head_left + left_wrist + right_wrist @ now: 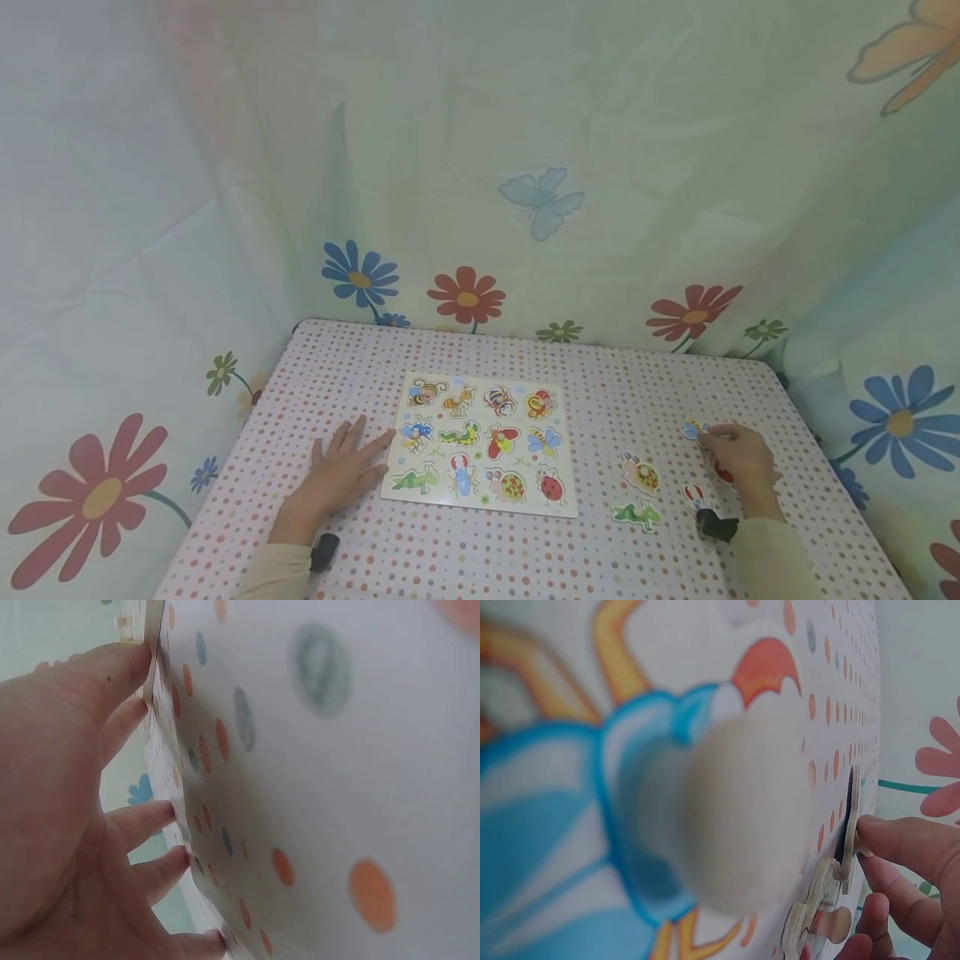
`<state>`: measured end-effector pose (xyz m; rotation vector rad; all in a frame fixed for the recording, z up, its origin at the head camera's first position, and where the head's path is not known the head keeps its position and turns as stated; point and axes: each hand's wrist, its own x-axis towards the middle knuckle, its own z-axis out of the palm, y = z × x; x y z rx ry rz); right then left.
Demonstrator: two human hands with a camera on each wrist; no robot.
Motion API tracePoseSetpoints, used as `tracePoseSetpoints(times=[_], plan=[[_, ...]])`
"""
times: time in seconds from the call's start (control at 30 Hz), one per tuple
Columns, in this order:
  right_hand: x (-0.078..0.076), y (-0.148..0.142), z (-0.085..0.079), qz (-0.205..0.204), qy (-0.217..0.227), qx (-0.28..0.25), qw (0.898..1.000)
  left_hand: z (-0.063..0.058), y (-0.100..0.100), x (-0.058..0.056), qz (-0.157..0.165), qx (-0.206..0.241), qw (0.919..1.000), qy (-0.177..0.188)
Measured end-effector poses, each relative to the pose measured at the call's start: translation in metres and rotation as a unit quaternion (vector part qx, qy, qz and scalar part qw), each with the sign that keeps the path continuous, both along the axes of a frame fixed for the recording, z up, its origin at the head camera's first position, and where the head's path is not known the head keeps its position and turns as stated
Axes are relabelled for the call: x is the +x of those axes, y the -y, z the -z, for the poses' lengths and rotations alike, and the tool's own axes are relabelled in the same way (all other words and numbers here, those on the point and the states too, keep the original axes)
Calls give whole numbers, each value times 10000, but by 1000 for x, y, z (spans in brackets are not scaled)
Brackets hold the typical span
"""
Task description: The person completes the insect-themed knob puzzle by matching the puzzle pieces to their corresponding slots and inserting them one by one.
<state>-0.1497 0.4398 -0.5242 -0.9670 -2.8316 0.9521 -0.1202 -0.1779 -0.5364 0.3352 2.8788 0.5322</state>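
A person's left hand (337, 475) lies spread at the puzzle board's (517, 462) left edge; at right, the right hand (738, 458) pinches a blue-winged insect piece (692, 430) — seven pieces seemingly seated, four others (636, 515) loose.

Cream insect puzzle board (564, 464) lying flat, with three rows of four; knobbed pieces fill the top row and the first three spots of the middle row. The left hand (339, 475) touches its nine o'clock edge, fingers extended. Beyond its three o'clock edge lies a spotted snail piece (641, 475). Around that snail: blue-winged bee piece (693, 428), pinched by the right hand (742, 458), at two o'clock; red piece (722, 472), mostly hidden, at three; red-and-blue beetle piece (694, 495) at four; green grasshopper piece (637, 515) at six.
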Motion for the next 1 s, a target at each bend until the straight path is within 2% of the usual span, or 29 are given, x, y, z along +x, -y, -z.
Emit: tracePoseSetpoints(times=[0.27,0.53,0.6,0.77,0.8,0.87,1.0], plan=[[0,4,-2,24,-60,-85,9999,-1,0,1,4,2,10000,14],[-2,18,-12,-328,-310,11,9990,-2,0,1,45,11,10000,-17],[-4,21,-7,-420,-343,29,9985,-1,0,1,52,11,10000,-9],[-1,45,-12,-933,-492,64,9944,-1,0,0,32,3,10000,36],[3,54,-19,-1057,-506,13,9931,-1,0,0,27,-8,10000,39],[6,65,-21,-1309,-505,-16,9901,-1,0,0,12,-30,10000,56],[8,85,-22,-1549,-499,-178,9865,-1,0,0,-7,-49,9999,95]])
